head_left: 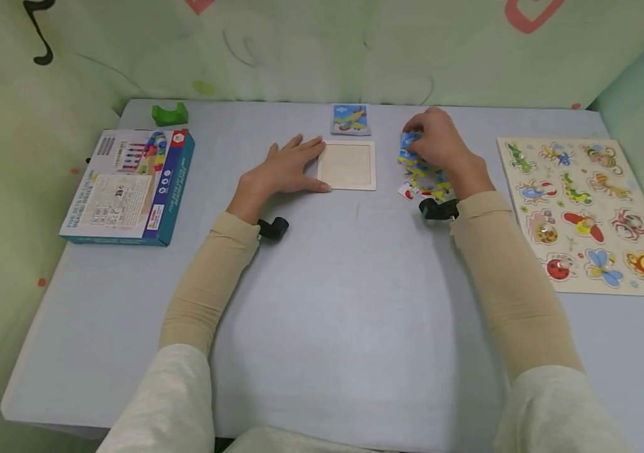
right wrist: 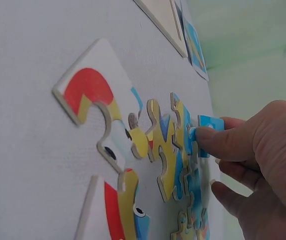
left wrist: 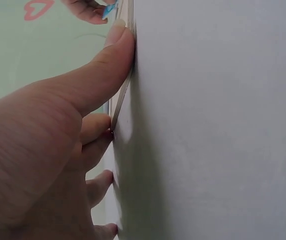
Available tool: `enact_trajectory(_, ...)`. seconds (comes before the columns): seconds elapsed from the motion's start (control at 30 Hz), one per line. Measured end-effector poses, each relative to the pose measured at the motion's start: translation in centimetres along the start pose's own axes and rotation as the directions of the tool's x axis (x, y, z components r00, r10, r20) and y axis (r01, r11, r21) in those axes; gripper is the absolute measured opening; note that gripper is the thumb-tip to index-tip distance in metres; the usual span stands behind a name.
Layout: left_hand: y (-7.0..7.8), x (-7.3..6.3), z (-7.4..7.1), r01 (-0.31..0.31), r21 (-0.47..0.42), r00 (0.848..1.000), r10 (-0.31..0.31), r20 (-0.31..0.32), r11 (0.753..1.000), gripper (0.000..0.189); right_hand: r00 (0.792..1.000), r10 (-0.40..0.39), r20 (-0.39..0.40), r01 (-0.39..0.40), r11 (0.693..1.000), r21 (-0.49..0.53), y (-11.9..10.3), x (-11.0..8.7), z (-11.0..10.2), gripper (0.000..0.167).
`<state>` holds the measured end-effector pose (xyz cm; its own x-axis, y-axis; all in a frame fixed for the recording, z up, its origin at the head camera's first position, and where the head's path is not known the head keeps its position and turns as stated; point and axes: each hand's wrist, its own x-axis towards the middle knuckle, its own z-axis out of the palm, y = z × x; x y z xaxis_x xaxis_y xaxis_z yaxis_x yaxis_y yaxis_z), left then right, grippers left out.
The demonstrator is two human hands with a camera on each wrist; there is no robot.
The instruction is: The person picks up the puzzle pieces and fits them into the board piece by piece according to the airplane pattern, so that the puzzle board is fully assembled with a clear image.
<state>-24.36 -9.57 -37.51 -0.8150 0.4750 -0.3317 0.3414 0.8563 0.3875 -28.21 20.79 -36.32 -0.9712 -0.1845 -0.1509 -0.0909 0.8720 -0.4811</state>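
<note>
My left hand [head_left: 283, 168] lies spread at the left side of a shallow wooden puzzle tray [head_left: 347, 165], thumb and index finger touching its edge. The left wrist view shows the thumb [left wrist: 103, 70] on the tray's rim and the other fingertips down on the table. To the right, my right hand [head_left: 440, 141] pinches a blue jigsaw piece [right wrist: 210, 124] between thumb and index finger. Below that hand lies a group of loose jigsaw pieces [head_left: 414, 168], blue, yellow, red and white. Just behind the tray is a small picture [head_left: 350, 119] of a yellow plane on blue.
A boxed set [head_left: 114, 189] lies at the left, with a green curved block [head_left: 170, 114] behind it. On the right is a wooden board [head_left: 588, 214] with insect pictures. Patterned cloth [head_left: 322, 56] hangs behind the table [head_left: 333, 314].
</note>
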Motion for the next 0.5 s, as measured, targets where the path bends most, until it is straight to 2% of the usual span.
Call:
enact_trajectory(0.23,-0.1,0.0,0.1,-0.005,-0.006,1.000,0.005,-0.012,1.000,0.098,0.999,0.023,-0.041,-0.018,0.994,0.110,0.1,-0.7,0.0,0.029)
enact_trajectory(0.5,-0.3,0.0,0.3,-0.025,-0.024,0.999,0.025,-0.022,0.999,0.099,0.991,-0.021,-0.129,0.048,0.977,0.210,-1.6,-1.5,-0.1,0.029)
